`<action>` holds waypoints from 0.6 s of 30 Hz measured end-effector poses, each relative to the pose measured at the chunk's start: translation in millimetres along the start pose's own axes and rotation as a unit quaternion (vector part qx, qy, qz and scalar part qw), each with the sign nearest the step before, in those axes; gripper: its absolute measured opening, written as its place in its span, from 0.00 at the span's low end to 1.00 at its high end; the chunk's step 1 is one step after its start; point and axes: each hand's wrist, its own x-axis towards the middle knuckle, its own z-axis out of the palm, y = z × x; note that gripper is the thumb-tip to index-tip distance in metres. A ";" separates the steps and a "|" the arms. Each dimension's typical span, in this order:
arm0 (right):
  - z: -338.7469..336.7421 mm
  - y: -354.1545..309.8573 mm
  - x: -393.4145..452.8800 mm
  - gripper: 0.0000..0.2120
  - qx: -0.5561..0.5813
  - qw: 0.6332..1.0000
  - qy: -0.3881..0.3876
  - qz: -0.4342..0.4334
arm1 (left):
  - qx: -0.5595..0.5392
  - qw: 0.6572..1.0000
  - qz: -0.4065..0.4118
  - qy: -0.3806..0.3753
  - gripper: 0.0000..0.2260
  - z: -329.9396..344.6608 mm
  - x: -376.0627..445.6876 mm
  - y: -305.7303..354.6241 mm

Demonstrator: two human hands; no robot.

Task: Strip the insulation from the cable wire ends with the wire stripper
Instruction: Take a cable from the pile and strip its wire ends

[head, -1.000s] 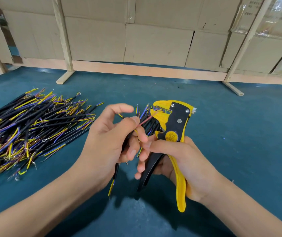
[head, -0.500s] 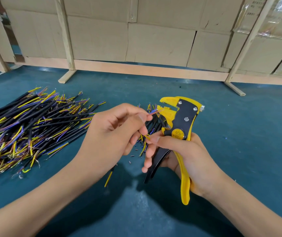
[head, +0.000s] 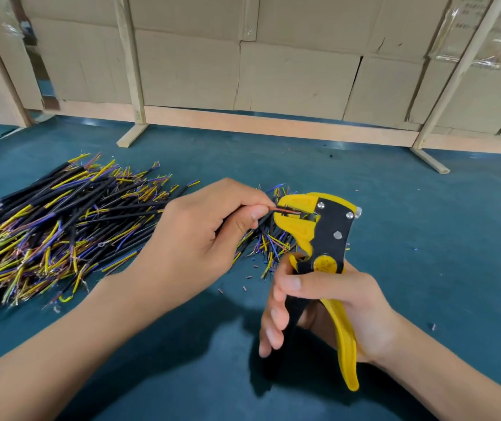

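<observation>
Teal felt tabletop (head: 425, 238) is filling most of what I'm seeing, with flat brown cardboard boxes (head: 297, 77) standing behind pale wooden frame posts (head: 130, 71) along its far edge. At the left I'm looking at a big heap of black cables with yellow, blue and brown wire ends (head: 48, 226). My left hand (head: 194, 238) is pinching a thin reddish-brown wire end (head: 282, 210), feeding it into the head of the yellow-and-black wire stripper (head: 319, 235). My right hand (head: 334, 305) is gripping the stripper's handles, fingers curling around them. Small cut insulation bits (head: 244, 288) are lying between my hands.
</observation>
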 end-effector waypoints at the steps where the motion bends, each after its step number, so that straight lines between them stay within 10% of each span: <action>1: 0.0 0.6 0.4 0.05 0.000 1.000 -0.002 0.001 | -0.005 1.000 0.001 -0.001 0.07 0.3 -0.1 0.5; 18: 2.3 4.3 1.0 0.14 0.049 0.999 0.003 0.012 | 0.043 0.998 0.007 0.040 0.04 10.5 -5.6 8.8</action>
